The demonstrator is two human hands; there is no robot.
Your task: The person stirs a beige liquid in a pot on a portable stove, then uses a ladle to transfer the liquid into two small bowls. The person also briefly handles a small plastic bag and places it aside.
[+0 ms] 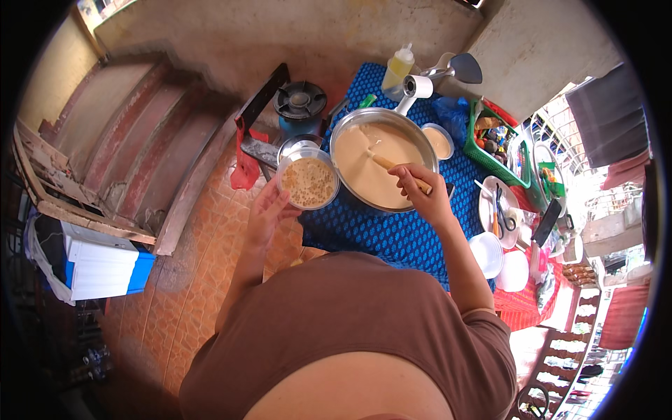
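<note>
My left hand [271, 210] holds a clear plastic tub [308, 181] of beige liquid by its side, left of a large metal pot. Small bubbles or grains dot the liquid's surface. Within the pot [341, 184] is a smooth cream-coloured liquid [375, 178]. A wooden handle [386, 161] slants down into it, gripped near its upper end by my right hand [420, 191]. The tool's lower end is hidden under the liquid. Beyond the pot's right rim stands a smaller tub [437, 142] with similar liquid.
The pot stands on a blue patterned cloth [388, 241]. Behind it are a white handheld fan [418, 88] and an oil bottle [401, 65]. At right are a green basket [496, 157], a plate with scissors [496, 199] and white tubs [485, 254]. A gas burner [299, 100] stands at left.
</note>
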